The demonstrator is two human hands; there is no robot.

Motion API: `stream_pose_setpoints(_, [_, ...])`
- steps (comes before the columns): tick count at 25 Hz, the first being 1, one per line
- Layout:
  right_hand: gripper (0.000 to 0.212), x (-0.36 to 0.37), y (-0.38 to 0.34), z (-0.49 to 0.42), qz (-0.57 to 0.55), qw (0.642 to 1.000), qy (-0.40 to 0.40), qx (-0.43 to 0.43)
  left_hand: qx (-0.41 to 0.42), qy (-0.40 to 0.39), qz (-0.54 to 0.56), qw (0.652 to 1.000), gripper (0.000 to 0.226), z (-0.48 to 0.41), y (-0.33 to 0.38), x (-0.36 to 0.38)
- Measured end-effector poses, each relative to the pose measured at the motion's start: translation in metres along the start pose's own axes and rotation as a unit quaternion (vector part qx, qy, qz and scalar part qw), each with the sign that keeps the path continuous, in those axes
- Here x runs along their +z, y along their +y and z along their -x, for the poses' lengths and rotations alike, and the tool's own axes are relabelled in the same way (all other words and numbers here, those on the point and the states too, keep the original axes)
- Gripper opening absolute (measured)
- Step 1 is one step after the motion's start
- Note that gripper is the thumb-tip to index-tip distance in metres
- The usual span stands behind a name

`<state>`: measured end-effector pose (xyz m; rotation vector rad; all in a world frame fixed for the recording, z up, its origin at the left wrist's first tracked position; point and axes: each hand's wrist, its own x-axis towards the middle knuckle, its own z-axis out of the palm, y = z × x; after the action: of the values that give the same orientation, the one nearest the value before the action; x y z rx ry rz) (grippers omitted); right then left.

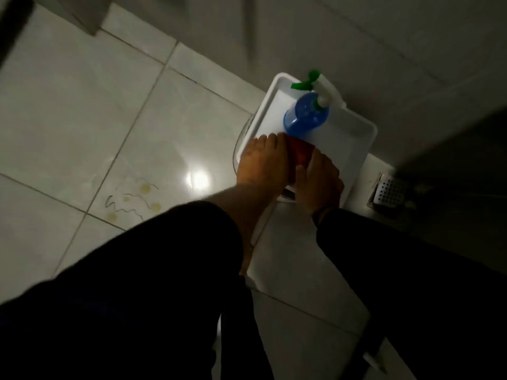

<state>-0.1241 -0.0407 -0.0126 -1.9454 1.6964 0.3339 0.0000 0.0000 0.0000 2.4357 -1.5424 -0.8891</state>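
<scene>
I have both hands down on a red object (pixel 301 150) that sits in the near end of a white tray (pixel 365 138). My left hand (pixel 260 160) lies over its left side with the fingers fairly straight. My right hand (pixel 319 182) wraps it from the right, thumb up and fingers curled. The picture is too blurred to tell what the object is. I judge this to be the pick-up step. The next move calls for a firm two-handed lift straight up, clear of the blue spray bottle (pixel 306 116) standing just beyond my fingertips. The tray rests low over a glossy tiled floor (pixel 109 119), stained (pixel 131 201) to the left of my hands. A drain grate (pixel 389 192) lies to their right, and a dim wall (pixel 356 37) is beyond.
</scene>
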Motion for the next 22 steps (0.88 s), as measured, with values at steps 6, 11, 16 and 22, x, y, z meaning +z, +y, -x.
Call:
stream_pose_setpoints(6, [0.072,0.036,0.002,-0.069,-0.277,0.940,-0.058,0.190,-0.159,-0.078,0.022,0.984,0.053,-0.063,0.008,0.045])
stream_pose_setpoints(11, [0.024,0.034,0.006,-0.071,-0.434,0.875,0.027,0.215,-0.198,-0.078,0.198,0.957,0.046,-0.069,0.016,0.033])
stream_pose_setpoints(16, [0.065,-0.003,-0.034,0.012,-0.447,0.883,0.113,0.088,-0.186,-0.003,0.387,0.903,0.024,0.005,-0.001,-0.021])
stream_pose_setpoints(22, [0.064,0.034,-0.118,0.106,-0.289,0.913,-0.125,-0.261,-0.321,0.071,0.598,0.731,0.049,0.102,-0.112,-0.067])
